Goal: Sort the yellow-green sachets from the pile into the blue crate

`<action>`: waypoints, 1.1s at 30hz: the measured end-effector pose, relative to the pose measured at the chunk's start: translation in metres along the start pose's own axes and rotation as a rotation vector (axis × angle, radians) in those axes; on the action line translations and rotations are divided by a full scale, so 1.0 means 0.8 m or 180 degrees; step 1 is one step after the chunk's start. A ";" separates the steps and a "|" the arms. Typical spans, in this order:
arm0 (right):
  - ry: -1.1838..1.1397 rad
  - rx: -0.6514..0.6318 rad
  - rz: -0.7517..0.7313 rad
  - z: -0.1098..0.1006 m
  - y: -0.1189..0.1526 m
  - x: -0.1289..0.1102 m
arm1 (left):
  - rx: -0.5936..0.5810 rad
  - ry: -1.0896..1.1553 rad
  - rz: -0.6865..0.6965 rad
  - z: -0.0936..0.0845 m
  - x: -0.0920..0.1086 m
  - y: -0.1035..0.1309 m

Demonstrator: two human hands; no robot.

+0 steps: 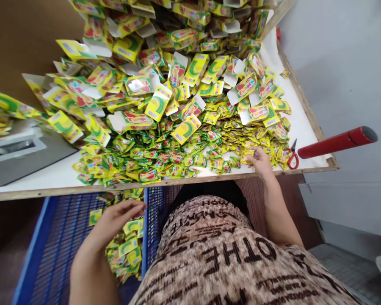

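My right hand (260,162) is at the table's front edge, its thumb and fingers pinched on a small yellow sachet (245,159) at the rim of the pile. Around it lie many shiny green and yellow sachets (176,156) with red fruit pictures. My left hand (122,215) hangs below the tabletop, over a blue plastic crate (59,237). Its fingers are stretched out, with nothing visible in them. Beneath that hand, yellow and green small boxes (128,245) fill part of the crate. Open-flapped small cartons (158,101) are heaped behind the sachets.
Scissors with red handles (293,160) and a red cylinder (336,142) lie at the table's right corner. A grey metal device (28,152) stands on the left. Wooden strips (178,180) border the white table. A grey wall (346,76) rises on the right.
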State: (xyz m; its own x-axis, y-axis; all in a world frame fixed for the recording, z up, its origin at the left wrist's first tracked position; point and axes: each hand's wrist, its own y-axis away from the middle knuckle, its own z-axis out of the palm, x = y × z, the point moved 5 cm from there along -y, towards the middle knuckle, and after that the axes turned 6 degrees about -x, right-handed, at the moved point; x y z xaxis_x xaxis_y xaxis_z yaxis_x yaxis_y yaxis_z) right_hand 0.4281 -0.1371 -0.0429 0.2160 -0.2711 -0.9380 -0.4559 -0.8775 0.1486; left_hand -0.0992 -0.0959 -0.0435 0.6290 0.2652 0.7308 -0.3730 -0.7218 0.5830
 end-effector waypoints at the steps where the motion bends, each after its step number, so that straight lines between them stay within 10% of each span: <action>1: -0.0234 0.0099 0.0055 -0.008 0.004 -0.003 | -0.0331 0.0022 0.0339 0.014 0.045 -0.008; 5: -0.0703 0.0183 0.0205 -0.015 0.025 -0.009 | -0.1232 -0.0123 0.1623 0.112 0.200 -0.070; 7: -0.0841 0.0246 0.0205 -0.006 0.032 -0.008 | -0.1043 -0.0310 0.2134 0.175 0.256 -0.118; 13: -0.1105 0.0362 0.0091 0.014 0.040 0.005 | -0.0179 -0.1721 0.2040 0.313 0.315 -0.222; 24: -0.1034 -0.0085 -0.0038 0.032 0.035 0.000 | -0.0547 0.1162 0.1680 0.270 0.294 -0.216; 33: -0.0859 0.0320 -0.0183 0.085 0.030 -0.024 | 0.0098 0.2371 0.1621 0.254 0.266 -0.173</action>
State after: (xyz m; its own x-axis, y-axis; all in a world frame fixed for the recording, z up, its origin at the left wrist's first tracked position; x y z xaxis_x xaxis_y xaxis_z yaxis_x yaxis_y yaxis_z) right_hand 0.3543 -0.1260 -0.0427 0.0126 -0.0953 -0.9954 -0.5357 -0.8412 0.0738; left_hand 0.2249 -0.0691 -0.0407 -0.2162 0.2465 0.9447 -0.4604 -0.8790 0.1240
